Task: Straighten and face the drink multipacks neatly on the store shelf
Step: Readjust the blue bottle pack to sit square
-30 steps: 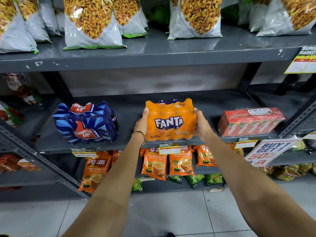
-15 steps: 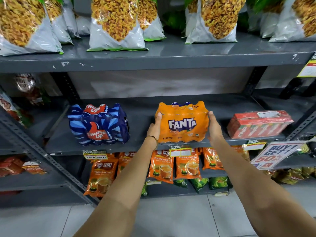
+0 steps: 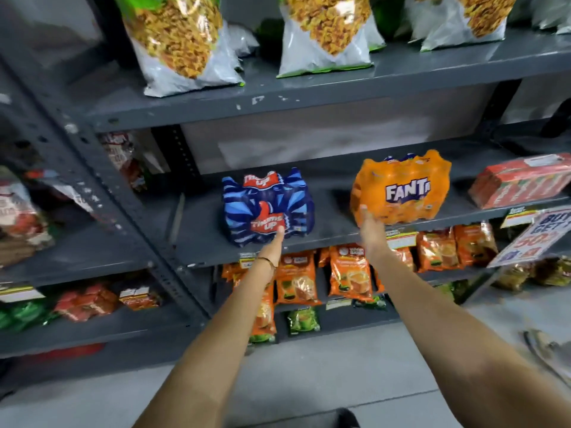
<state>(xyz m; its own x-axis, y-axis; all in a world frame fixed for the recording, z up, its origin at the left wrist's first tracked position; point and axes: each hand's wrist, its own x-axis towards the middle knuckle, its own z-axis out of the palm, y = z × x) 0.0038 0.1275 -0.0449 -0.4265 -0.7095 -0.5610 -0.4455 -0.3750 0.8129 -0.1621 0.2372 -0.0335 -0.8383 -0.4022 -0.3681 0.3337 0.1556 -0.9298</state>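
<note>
On the grey middle shelf [image 3: 333, 236] stand two drink multipacks. The orange Fanta multipack [image 3: 398, 188] faces front, label towards me. To its left sits the blue Thums Up multipack [image 3: 267, 205], turned slightly askew. My left hand [image 3: 273, 245] reaches to the front of the Thums Up pack, fingertips at its lower label, holding nothing. My right hand [image 3: 369, 225] hovers at the lower left corner of the Fanta pack, fingers loose and not gripping it. A red carton multipack [image 3: 519, 182] lies further right on the same shelf.
Large snack bags [image 3: 179, 44] line the top shelf. Orange tea pouches [image 3: 349, 273] hang below the middle shelf. A promo sign [image 3: 534, 236] sticks out at the right. A slanted shelf upright [image 3: 102, 193] runs down the left. Grey floor tiles lie below.
Both hands have let go of the Fanta pack. My left hand moved left to the Thums Up pack, my right hand to the Fanta's left corner. The view swung left.
</note>
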